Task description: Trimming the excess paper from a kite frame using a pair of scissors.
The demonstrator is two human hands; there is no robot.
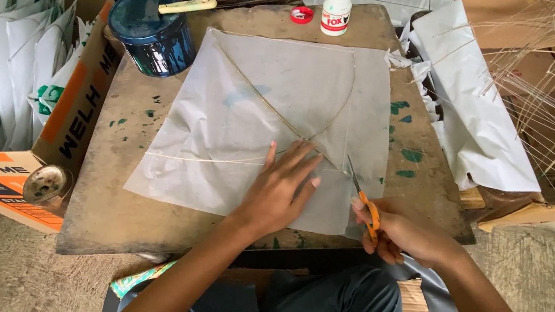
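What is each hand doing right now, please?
Left hand: open, flat on the paper.
Right hand: closed around the scissors, blades at the paper's edge.

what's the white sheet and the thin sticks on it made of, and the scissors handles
White sheet: looks like thin matte paper, faintly translucent and creased. Thin sticks: probably split bamboo, pale tan, one bowed. Scissors: orange handles look like glossy plastic; blades seem metal.

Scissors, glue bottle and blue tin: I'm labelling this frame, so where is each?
scissors (361, 198), head view, on the blades just above the orange handle.
glue bottle (336, 12), head view, on its white body.
blue tin (152, 35), head view, on its side wall.
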